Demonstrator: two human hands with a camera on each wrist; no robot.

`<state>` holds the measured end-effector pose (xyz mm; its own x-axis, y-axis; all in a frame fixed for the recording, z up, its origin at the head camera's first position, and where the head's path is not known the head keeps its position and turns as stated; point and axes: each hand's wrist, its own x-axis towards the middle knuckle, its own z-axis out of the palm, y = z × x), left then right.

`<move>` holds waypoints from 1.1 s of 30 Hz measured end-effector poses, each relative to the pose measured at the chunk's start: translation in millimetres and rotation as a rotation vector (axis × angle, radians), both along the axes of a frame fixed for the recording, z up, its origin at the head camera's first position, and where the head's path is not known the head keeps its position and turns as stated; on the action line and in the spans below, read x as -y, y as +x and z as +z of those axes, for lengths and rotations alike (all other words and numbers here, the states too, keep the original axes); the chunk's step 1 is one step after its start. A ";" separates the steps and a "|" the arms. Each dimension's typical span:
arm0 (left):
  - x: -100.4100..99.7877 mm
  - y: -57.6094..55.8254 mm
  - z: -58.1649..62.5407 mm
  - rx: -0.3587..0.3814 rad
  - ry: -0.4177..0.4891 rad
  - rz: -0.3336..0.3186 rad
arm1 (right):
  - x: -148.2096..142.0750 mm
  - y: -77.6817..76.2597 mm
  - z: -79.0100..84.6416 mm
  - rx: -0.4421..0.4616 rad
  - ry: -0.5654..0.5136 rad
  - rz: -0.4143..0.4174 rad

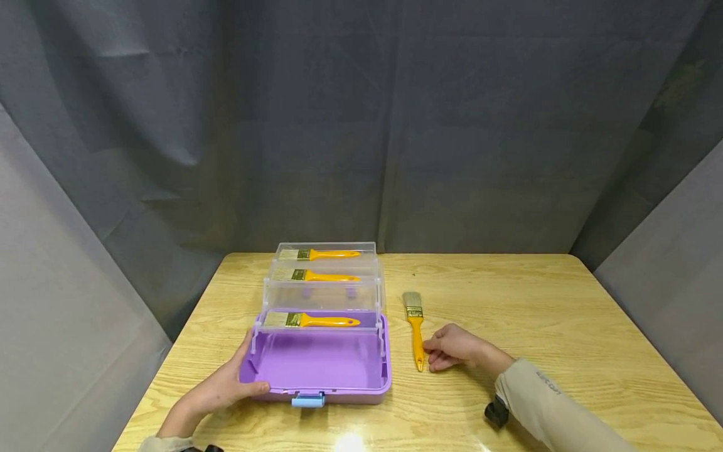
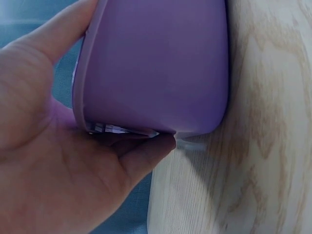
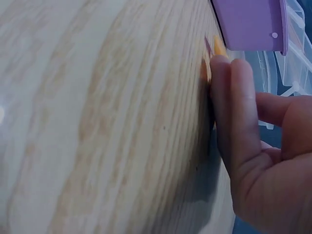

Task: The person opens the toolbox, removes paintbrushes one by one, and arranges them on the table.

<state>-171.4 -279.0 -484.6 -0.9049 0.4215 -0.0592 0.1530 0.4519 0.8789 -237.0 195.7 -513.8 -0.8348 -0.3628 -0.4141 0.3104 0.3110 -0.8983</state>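
Note:
A purple toolbox (image 1: 322, 397) stands open at the left of the table, with a light-blue latch (image 1: 308, 400) at its front. My left hand (image 1: 226, 384) grips its left end, thumb at the front corner and fingers round the back, as the left wrist view confirms. Three paintbrushes with yellow handles lie in the clear tiers: top brush (image 1: 333, 254), middle brush (image 1: 330, 277), lower brush (image 1: 330, 321). Another paintbrush (image 1: 417, 339) lies on the table, bristles away from me. My right hand (image 1: 454, 347) is beside its handle, fingertips close to it; contact is hard to tell.
The wooden table (image 1: 536, 301) extends to the right of the right hand. Dark grey curtain (image 1: 480, 138) hangs behind it, with pale panels on both sides. The clear tiers (image 1: 322, 300) rise in steps at the back of the toolbox.

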 end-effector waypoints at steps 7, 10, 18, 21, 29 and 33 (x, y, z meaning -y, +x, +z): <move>-0.8 1.5 0.6 0.001 -0.024 0.013 | 6.2 1.4 26.2 -0.209 0.098 0.058; -1.4 2.5 1.4 -0.002 -0.026 0.018 | 12.6 1.7 47.7 -0.347 0.132 0.104; -2.1 2.4 2.2 0.005 -0.033 0.021 | 39.5 -3.8 93.0 -0.571 0.231 0.202; -0.8 2.3 1.4 0.011 -0.039 0.025 | 53.9 -8.4 102.9 -0.615 0.265 0.230; -0.3 1.8 0.1 -0.002 -0.046 0.027 | 92.5 -17.2 115.7 -0.750 0.302 0.317; 0.0 1.7 1.5 0.001 -0.046 0.028 | 109.5 -22.2 113.8 -0.841 0.336 0.350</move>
